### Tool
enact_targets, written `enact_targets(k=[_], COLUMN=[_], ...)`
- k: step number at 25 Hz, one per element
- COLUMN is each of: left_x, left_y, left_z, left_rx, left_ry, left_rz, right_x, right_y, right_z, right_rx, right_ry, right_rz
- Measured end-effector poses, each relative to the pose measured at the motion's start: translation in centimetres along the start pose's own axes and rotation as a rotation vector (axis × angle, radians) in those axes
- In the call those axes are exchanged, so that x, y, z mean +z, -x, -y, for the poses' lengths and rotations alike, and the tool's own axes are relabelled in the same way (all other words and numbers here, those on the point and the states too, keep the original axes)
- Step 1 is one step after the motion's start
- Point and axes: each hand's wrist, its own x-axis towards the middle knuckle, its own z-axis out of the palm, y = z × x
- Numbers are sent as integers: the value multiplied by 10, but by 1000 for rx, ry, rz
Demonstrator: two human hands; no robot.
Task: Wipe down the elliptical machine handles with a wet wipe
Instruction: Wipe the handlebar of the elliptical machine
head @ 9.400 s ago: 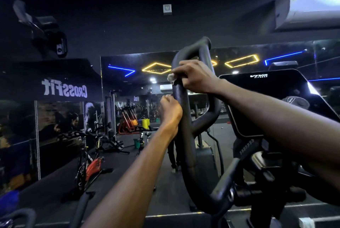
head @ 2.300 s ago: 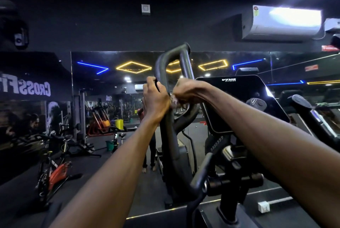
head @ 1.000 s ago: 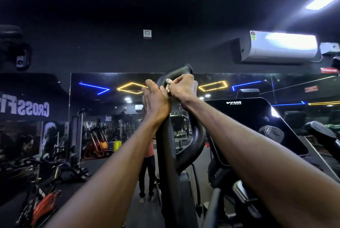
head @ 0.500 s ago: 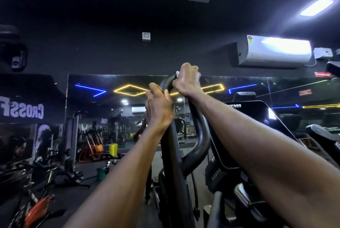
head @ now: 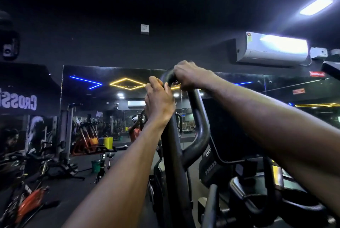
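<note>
1. Here, the left hand is wrapped around the curved black elliptical handle, arm stretched forward.
2. The right hand clasps the handle's top bend, just above.
3. The wet wipe is not visible.

I see a matte black looped elliptical handle at centre frame, a white wall air conditioner upper right, a yellow diamond-shaped neon light beside a blue angled neon strip, and an orange-red exercise bike lower left.

Dark gym: black wall, wide mirror at centre, air conditioner upper right, ceiling light above it.
</note>
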Motion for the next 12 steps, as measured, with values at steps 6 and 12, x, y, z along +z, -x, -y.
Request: enact_targets(k=[6, 12], left_x=[-2, -4], left_y=[1, 3], left_z=[0, 1], left_rx=[-6, -17], left_ry=[9, 15], left_rz=[-11, 11], right_x=[-6, 3], right_y=[7, 27], right_z=[15, 9], right_rx=[73, 129], right_ry=[118, 53], right_rz=[343, 380])
